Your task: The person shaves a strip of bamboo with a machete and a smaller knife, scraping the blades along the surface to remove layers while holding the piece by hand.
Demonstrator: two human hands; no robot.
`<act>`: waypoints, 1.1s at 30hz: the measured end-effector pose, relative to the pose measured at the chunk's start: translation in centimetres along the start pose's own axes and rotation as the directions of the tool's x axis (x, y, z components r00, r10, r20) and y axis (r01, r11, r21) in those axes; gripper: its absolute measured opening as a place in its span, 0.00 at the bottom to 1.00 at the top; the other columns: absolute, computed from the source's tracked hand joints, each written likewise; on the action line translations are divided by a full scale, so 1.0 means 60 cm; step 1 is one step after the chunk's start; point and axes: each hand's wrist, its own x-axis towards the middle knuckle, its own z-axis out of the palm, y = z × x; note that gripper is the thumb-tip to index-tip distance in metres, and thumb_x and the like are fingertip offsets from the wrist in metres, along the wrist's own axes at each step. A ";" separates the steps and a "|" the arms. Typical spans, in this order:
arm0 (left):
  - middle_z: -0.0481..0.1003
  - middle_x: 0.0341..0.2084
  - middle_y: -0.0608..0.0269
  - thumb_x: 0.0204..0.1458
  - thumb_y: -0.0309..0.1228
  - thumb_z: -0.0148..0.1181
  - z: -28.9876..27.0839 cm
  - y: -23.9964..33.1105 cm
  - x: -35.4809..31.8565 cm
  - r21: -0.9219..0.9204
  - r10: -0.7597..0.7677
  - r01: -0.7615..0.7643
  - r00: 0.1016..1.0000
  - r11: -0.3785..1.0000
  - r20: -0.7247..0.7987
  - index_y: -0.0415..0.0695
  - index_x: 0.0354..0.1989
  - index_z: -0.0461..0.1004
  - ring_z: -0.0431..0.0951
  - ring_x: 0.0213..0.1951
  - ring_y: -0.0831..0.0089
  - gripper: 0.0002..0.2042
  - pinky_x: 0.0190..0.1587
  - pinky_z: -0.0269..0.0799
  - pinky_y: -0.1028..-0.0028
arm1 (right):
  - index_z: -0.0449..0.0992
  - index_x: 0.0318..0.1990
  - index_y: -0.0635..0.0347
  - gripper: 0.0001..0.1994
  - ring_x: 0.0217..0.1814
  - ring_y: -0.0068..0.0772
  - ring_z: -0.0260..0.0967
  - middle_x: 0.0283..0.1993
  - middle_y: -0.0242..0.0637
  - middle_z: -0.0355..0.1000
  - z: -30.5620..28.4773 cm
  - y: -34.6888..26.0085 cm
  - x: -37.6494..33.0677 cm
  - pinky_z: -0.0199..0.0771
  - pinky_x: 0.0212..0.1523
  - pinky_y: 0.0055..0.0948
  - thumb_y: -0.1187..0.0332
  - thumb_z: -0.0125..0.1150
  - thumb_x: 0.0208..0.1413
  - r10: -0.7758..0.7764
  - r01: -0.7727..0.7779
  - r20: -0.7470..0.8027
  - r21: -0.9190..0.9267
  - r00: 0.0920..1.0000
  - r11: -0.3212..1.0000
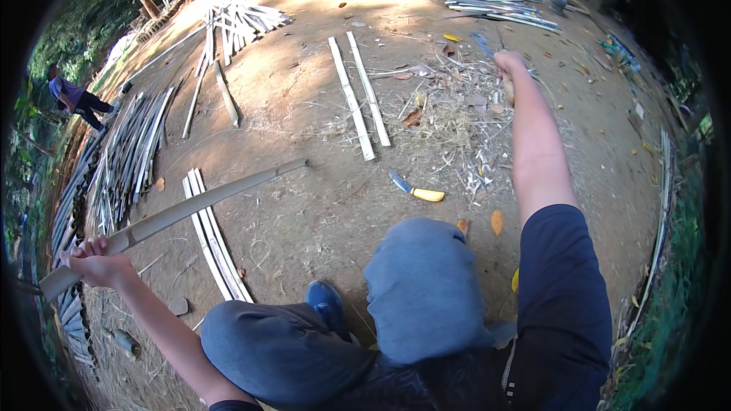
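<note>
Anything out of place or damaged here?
Yes, mildly: a knife lies loose on the dirt just ahead of the person's knees, blade seemingly bare, so possibly a hazard. Shavings litter the ground beyond it. The strip in the left hand shows no obvious damage.

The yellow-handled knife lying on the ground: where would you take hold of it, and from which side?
I'd grip the yellow handle, coming down from above on the person's right. The knife lies on bare ground with its handle to the right and its blade pointing forward and left, so that approach should keep fingers off the blade.
</note>
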 end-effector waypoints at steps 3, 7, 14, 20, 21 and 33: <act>0.52 0.15 0.71 0.61 0.46 0.55 -0.006 -0.020 0.009 -0.037 -0.036 0.036 0.999 0.999 0.006 0.49 0.23 0.55 0.51 0.18 0.75 0.21 0.22 0.54 0.73 | 0.84 0.25 0.53 0.12 0.45 0.40 0.78 0.39 0.43 0.81 0.010 -0.020 -0.017 0.74 0.48 0.36 0.60 0.55 0.44 0.006 -0.006 -0.077 0.003 0.997 1.000; 0.56 0.19 0.69 0.62 0.48 0.55 -0.032 0.002 0.053 -0.028 0.005 -0.001 0.990 1.000 0.140 0.49 0.27 0.57 0.55 0.22 0.75 0.20 0.27 0.59 0.72 | 0.83 0.25 0.56 0.12 0.42 0.41 0.79 0.35 0.41 0.81 0.044 -0.174 -0.099 0.75 0.45 0.35 0.60 0.57 0.42 -0.248 0.247 0.025 0.015 0.969 0.969; 0.70 0.34 0.61 0.64 0.52 0.48 -0.031 -0.094 0.051 0.059 -0.107 0.089 0.831 0.994 0.545 0.46 0.41 0.64 0.76 0.40 0.67 0.19 0.53 0.73 0.64 | 0.76 0.24 0.68 0.04 0.16 0.25 0.63 0.20 0.36 0.70 0.109 -0.381 -0.260 0.65 0.16 0.29 0.75 0.60 0.46 -0.465 0.322 0.272 0.437 0.842 0.840; 0.66 0.26 0.62 0.67 0.47 0.45 -0.010 -0.122 -0.088 0.123 -0.140 0.087 0.824 0.989 0.548 0.45 0.35 0.61 0.72 0.32 0.70 0.17 0.43 0.72 0.68 | 0.69 0.45 0.78 0.15 0.16 0.19 0.59 0.27 0.35 0.67 0.194 -0.522 -0.436 0.65 0.15 0.21 0.78 0.58 0.50 -0.638 0.287 0.481 0.616 0.601 0.734; 0.65 0.24 0.64 0.67 0.46 0.45 -0.039 -0.138 -0.070 0.089 -0.157 0.131 0.760 0.987 0.631 0.46 0.33 0.60 0.70 0.29 0.71 0.17 0.39 0.70 0.70 | 0.69 0.44 0.79 0.15 0.17 0.19 0.61 0.27 0.36 0.68 0.214 -0.536 -0.465 0.65 0.15 0.20 0.77 0.59 0.50 -0.665 0.302 0.464 0.637 0.584 0.710; 0.49 0.09 0.71 0.59 0.44 0.40 -0.049 -0.155 -0.073 -0.116 -0.151 0.327 0.685 0.938 0.713 0.50 0.22 0.53 0.47 0.13 0.80 0.16 0.19 0.47 0.75 | 0.65 0.26 0.56 0.09 0.24 0.27 0.66 0.23 0.32 0.66 0.423 -0.449 -0.585 0.68 0.27 0.33 0.70 0.61 0.48 -0.845 0.508 0.273 0.699 0.460 0.502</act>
